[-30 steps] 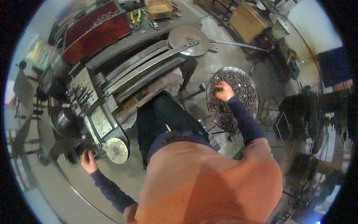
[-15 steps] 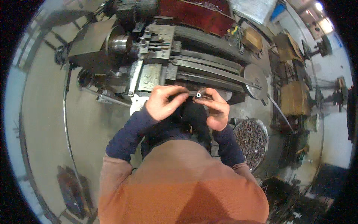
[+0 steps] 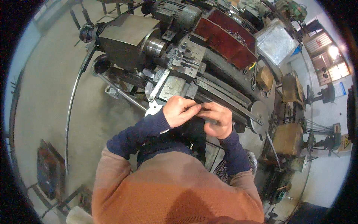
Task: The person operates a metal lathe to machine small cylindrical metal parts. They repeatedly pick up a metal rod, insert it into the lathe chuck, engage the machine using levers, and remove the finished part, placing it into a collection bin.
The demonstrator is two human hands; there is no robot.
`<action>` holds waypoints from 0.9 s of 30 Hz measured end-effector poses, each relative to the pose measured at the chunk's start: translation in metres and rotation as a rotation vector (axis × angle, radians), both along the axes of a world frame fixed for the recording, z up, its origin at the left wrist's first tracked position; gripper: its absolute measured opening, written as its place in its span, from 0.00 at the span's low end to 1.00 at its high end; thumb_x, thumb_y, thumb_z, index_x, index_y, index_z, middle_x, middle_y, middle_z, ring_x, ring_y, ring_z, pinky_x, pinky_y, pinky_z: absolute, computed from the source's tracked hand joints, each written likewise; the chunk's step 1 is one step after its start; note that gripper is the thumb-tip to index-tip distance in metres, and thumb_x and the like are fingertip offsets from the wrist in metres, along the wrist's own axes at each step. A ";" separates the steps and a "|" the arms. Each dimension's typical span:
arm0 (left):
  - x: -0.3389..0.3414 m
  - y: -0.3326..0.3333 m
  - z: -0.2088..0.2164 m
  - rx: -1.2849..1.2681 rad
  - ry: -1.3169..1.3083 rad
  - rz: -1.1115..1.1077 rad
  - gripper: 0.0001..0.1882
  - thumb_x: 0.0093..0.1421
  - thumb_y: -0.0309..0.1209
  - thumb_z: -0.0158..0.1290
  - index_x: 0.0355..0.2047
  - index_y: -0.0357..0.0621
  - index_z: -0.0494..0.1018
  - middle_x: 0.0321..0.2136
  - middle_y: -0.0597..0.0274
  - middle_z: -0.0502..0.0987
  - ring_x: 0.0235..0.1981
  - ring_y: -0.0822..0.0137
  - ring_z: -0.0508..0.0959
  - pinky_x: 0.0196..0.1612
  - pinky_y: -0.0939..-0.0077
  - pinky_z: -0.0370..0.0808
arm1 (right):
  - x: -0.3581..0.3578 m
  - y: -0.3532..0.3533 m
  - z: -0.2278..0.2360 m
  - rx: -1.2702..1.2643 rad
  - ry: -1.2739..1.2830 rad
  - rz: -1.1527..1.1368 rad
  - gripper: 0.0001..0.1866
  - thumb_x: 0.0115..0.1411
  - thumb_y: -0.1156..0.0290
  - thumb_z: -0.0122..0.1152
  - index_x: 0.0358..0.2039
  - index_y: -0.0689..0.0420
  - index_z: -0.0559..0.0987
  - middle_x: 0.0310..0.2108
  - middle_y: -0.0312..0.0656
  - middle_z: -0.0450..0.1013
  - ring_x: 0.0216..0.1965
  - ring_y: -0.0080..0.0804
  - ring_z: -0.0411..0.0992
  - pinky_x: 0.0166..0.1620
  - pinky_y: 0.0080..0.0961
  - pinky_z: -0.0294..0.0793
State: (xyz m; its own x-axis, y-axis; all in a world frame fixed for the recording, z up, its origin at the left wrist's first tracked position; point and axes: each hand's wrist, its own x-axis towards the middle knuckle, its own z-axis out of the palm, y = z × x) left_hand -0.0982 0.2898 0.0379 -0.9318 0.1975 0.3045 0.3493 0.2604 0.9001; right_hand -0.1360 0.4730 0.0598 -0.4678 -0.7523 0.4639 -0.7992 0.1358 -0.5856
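In front of the lathe carriage (image 3: 173,87), my two hands meet fingertip to fingertip. My left hand (image 3: 179,111) is closed in a pinch; whatever lies in it is hidden. My right hand (image 3: 218,118) has its fingers curled around a small metal tube, now almost wholly covered by the fingers; its round, holed end showed earlier. Just beyond the hands are the tool post (image 3: 185,59) and the long bed rails (image 3: 227,98). Up to the left, a shiny round spindle nose (image 3: 156,47) sticks out of the headstock (image 3: 126,33).
A red tray (image 3: 223,35) with small parts stands behind the lathe, beside a motor (image 3: 179,16). A round container of small metal pieces (image 3: 222,171) is partly behind my right forearm. Long bar handles (image 3: 126,98) reach out at the left. Cardboard boxes (image 3: 288,138) stand at the right.
My view has turned, so the lathe now slants down to the right. My hands have come together, and the tube's end, visible before in my right fingers, is now covered.
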 end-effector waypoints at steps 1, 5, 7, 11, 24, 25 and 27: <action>0.000 -0.004 -0.002 0.073 -0.020 0.003 0.12 0.52 0.34 0.46 0.18 0.39 0.71 0.11 0.50 0.67 0.14 0.54 0.69 0.18 0.67 0.63 | -0.007 -0.008 0.006 0.043 0.013 0.032 0.18 0.28 0.76 0.54 0.27 0.59 0.75 0.32 0.46 0.69 0.31 0.44 0.68 0.33 0.29 0.69; -0.003 -0.050 0.009 -0.191 0.034 0.149 0.11 0.52 0.36 0.46 0.25 0.40 0.70 0.14 0.49 0.68 0.17 0.54 0.71 0.21 0.67 0.66 | -0.040 -0.050 0.030 0.153 0.145 0.172 0.17 0.27 0.75 0.56 0.25 0.59 0.74 0.31 0.46 0.68 0.30 0.44 0.67 0.32 0.32 0.68; 0.002 -0.092 0.018 -0.390 0.122 0.280 0.13 0.52 0.37 0.46 0.33 0.41 0.68 0.17 0.49 0.70 0.20 0.53 0.72 0.23 0.66 0.67 | -0.066 -0.080 0.033 0.089 0.272 0.165 0.13 0.29 0.73 0.57 0.23 0.58 0.74 0.29 0.46 0.69 0.31 0.44 0.66 0.33 0.34 0.67; 0.046 -0.193 0.025 -0.605 0.173 0.662 0.17 0.52 0.37 0.46 0.40 0.42 0.66 0.20 0.51 0.72 0.23 0.53 0.73 0.25 0.65 0.67 | -0.131 -0.153 0.019 0.651 0.446 -0.108 0.13 0.31 0.67 0.55 0.22 0.56 0.78 0.27 0.40 0.72 0.32 0.40 0.66 0.35 0.31 0.68; 0.202 -0.314 -0.060 -0.846 -0.499 1.094 0.21 0.49 0.41 0.49 0.38 0.37 0.65 0.18 0.50 0.71 0.24 0.50 0.72 0.27 0.63 0.68 | -0.165 -0.190 -0.010 0.759 0.394 -0.078 0.14 0.34 0.59 0.55 0.19 0.55 0.77 0.22 0.46 0.72 0.26 0.42 0.70 0.30 0.36 0.70; 0.195 -0.311 -0.058 -0.909 -0.563 1.114 0.21 0.48 0.40 0.49 0.38 0.37 0.65 0.19 0.49 0.72 0.25 0.49 0.72 0.28 0.62 0.68 | -0.166 -0.188 -0.011 0.761 0.391 -0.069 0.14 0.34 0.59 0.55 0.20 0.54 0.77 0.23 0.46 0.72 0.26 0.42 0.70 0.30 0.36 0.70; 0.185 -0.326 -0.067 -1.069 -0.534 1.140 0.18 0.47 0.39 0.50 0.35 0.41 0.67 0.23 0.48 0.72 0.27 0.50 0.72 0.29 0.60 0.69 | -0.163 -0.184 -0.008 0.758 0.393 -0.094 0.14 0.34 0.58 0.55 0.22 0.52 0.77 0.24 0.44 0.72 0.28 0.43 0.70 0.31 0.37 0.70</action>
State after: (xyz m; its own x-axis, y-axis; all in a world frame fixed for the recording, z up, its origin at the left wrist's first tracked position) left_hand 0.0871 -0.0363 -0.0295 -0.6835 -0.7222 0.1066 -0.7146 0.6917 0.1044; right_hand -0.2992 0.2888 0.0520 -0.4543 -0.8908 -0.0071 -0.8908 0.4543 0.0068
